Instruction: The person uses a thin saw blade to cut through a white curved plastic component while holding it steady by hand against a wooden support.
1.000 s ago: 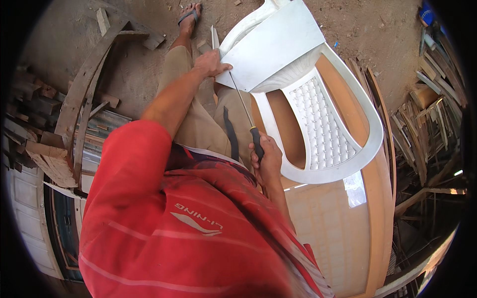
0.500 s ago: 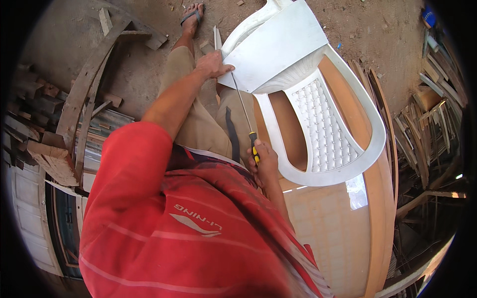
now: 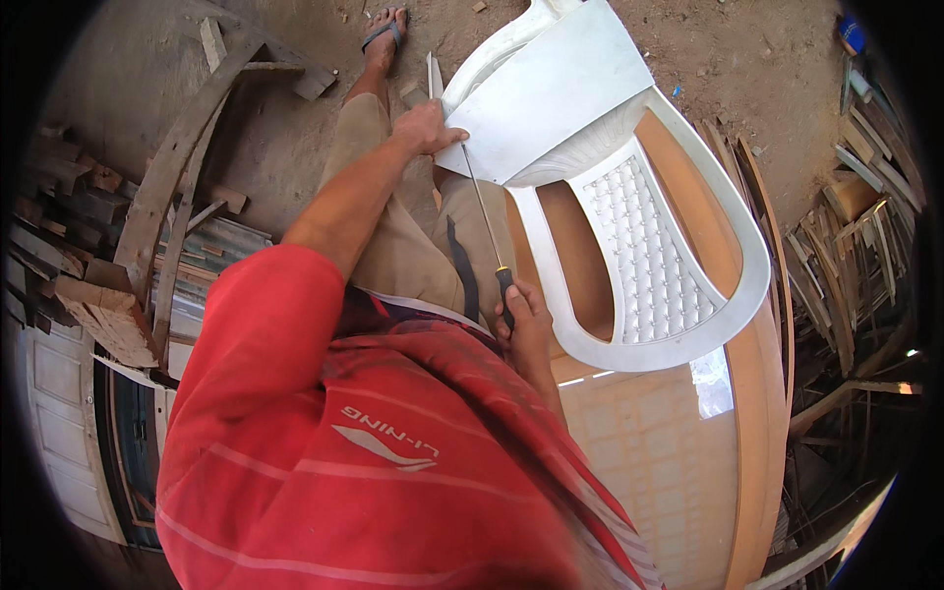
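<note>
A long screwdriver (image 3: 484, 208) with a black and yellow handle is in my right hand (image 3: 528, 320), whose fingers wrap round the handle. Its thin shaft slants up and left, and the tip meets the white board (image 3: 556, 93) near its left corner. Right beside that tip, my left hand (image 3: 423, 129) grips the board's edge, thumb on top; the fingers beneath are hidden. The board lies across a white plastic chair (image 3: 733, 275) with a patterned backrest.
Under the chair is a wooden panel (image 3: 762, 433) with a glossy pane. Scrap timber (image 3: 826, 285) is heaped at the right, and more wood pieces (image 3: 88, 197) lie at the left by a curved beam (image 3: 162, 197). My sandalled foot (image 3: 382, 39) stands on the dirt ground.
The screwdriver's handle has turned in my right hand, so less yellow shows. My left hand keeps its place on the board, and the whole view has shifted slightly.
</note>
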The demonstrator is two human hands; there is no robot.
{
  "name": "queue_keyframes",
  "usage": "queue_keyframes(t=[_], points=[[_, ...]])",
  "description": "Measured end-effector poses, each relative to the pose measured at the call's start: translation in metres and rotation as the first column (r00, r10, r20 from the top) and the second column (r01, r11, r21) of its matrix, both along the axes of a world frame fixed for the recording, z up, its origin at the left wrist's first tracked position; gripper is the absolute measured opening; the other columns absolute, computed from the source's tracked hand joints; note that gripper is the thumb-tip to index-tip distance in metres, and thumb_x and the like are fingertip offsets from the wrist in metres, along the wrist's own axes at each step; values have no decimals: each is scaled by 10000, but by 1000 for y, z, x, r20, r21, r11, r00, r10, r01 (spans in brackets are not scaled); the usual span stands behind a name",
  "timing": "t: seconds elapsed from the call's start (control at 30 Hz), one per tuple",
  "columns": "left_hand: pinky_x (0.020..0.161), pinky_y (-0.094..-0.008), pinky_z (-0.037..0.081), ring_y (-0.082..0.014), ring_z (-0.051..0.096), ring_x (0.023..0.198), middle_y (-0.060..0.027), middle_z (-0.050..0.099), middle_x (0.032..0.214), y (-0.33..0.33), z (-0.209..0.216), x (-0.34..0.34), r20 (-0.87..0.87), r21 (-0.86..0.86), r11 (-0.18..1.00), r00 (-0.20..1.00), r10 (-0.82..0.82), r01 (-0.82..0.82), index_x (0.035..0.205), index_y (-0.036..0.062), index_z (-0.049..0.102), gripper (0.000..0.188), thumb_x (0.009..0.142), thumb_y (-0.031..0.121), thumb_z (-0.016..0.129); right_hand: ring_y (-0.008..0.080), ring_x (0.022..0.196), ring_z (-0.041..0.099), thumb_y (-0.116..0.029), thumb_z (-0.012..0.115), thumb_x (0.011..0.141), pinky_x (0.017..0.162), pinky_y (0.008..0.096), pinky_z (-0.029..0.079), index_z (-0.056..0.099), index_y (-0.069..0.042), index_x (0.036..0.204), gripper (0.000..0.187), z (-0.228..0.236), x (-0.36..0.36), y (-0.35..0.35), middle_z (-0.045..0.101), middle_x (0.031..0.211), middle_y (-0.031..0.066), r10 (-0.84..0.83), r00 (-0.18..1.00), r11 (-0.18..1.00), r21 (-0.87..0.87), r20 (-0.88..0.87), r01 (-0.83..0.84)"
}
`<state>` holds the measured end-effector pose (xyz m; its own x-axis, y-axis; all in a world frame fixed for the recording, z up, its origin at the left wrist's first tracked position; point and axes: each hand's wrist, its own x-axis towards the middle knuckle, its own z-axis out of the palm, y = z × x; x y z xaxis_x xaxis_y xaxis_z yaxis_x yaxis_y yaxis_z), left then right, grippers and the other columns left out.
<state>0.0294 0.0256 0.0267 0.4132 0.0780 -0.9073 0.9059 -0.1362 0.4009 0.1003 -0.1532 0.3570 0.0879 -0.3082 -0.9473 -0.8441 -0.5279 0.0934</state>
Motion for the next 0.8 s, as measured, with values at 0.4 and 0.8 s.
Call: queue_keyframes(t=[0.4, 0.8], points=[[971, -460, 509, -397, 644, 1146, -273, 662, 1204, 0, 3, -3, -8, 20, 998, 998, 55, -55, 1264, -45, 568, 847, 754, 601, 770, 158, 550, 543, -220, 621, 978, 415, 277, 388, 555, -36, 1184, 284, -7, -1, 15, 607, 837, 98, -136, 991, 988, 78, -8, 136], [913, -417, 556, -413, 661, 1106, -280, 693, 1111, -121, 26, -9, -53, -29, 937, 937, 346, -347, 1103, -76, 669, 414, 905, 286, 639, 169, 601, 579, -193, 598, 976, 480, 268, 446, 542, -26, 1276, 348, -4, 10, 28, 647, 924, 128, 310, 936, 949, 0, 168, -314]])
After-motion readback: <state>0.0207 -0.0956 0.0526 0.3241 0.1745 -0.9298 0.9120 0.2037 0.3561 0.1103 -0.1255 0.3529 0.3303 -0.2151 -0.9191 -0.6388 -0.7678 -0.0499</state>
